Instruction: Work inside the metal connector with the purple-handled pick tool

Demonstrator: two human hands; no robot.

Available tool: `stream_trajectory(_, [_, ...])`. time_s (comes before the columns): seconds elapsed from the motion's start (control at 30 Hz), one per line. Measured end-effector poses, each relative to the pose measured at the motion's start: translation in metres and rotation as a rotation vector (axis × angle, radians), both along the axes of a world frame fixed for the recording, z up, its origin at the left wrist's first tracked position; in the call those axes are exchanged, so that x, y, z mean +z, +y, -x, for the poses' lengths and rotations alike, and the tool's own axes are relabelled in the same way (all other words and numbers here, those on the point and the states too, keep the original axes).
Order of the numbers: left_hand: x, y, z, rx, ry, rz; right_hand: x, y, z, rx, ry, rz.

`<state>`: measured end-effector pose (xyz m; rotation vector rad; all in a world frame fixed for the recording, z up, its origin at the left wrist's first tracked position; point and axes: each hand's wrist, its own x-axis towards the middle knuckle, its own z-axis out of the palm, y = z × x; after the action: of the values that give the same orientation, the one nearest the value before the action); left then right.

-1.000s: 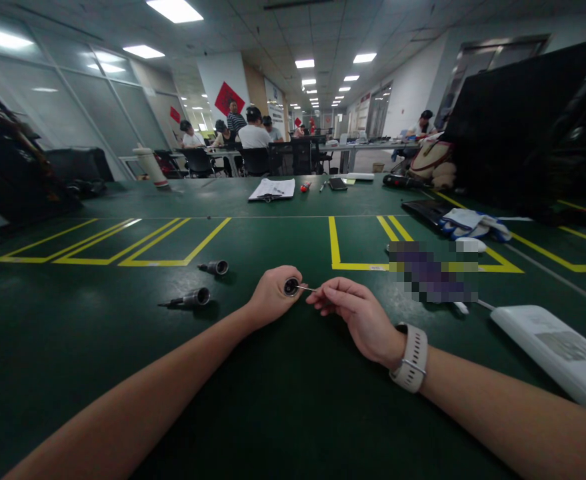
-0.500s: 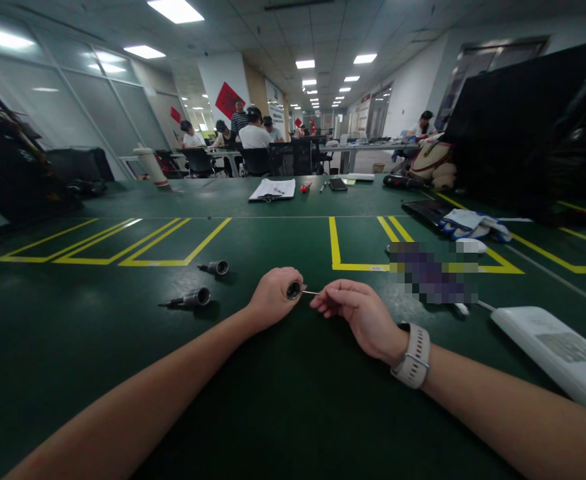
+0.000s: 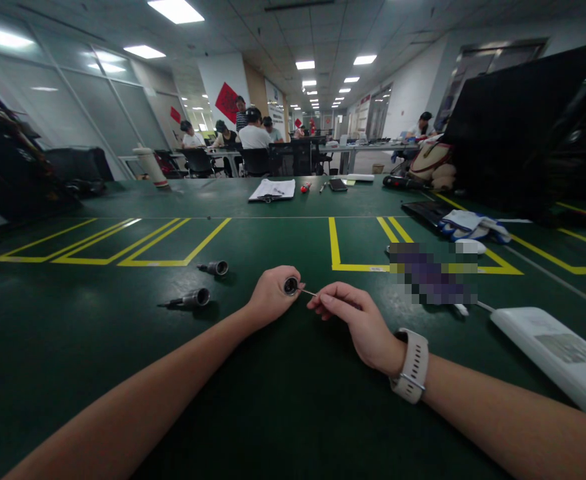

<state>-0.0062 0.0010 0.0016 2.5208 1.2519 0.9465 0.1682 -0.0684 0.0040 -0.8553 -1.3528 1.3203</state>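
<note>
Right of the lower centre, the right hand (image 3: 350,317) pinches a thin metal rod (image 3: 307,292) in its fingertips, the rod's tip near the right edge of a dark hollow cylinder (image 3: 291,286) wrapped in the left hand (image 3: 273,293), mouth facing the camera; whether it touches or enters cannot be told. The step in hand looks like working the rod at that edge, calling for a steady left grip and fine aim. Left of centre lies a similar cylinder (image 3: 193,299), with another (image 3: 217,268) beyond.
</note>
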Motion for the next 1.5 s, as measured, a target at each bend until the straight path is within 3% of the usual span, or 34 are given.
stream_trajectory(0.17, [0.0, -0.001, -0.001, 0.024, 0.081, -0.025, 0.001, 0.0, 0.001, 0.015, 0.007, 0.051])
stream_trajectory(0.33, [0.0, 0.0, 0.001, -0.096, 0.032, -0.001, 0.003, 0.01, -0.004, 0.086, 0.26, 0.287])
stream_trajectory(0.43, [0.001, 0.0, 0.001, -0.153, -0.008, 0.048, 0.004, 0.013, -0.007, 0.111, 0.307, 0.325])
stream_trajectory(0.57, [0.001, 0.001, 0.001, -0.171, -0.031, 0.113, 0.003, 0.008, -0.006, 0.055, 0.28, 0.25])
stream_trajectory(0.77, [0.001, -0.001, 0.0, -0.079, 0.012, 0.067, -0.001, 0.002, -0.002, -0.013, 0.066, 0.051])
stream_trajectory(0.97, [0.001, -0.002, -0.001, -0.104, 0.057, 0.04, 0.0, 0.003, -0.002, 0.021, 0.121, 0.124])
stream_trajectory(1.17, [0.001, 0.0, 0.001, -0.153, -0.03, 0.133, 0.004, 0.007, -0.002, 0.084, 0.258, 0.256])
stream_trajectory(1.33, [0.0, 0.001, 0.001, -0.105, -0.083, 0.138, 0.003, 0.004, -0.001, 0.042, 0.225, 0.159])
stream_trajectory(1.5, [0.0, 0.001, 0.001, -0.05, -0.051, 0.092, 0.0, 0.001, -0.001, 0.002, 0.054, 0.025])
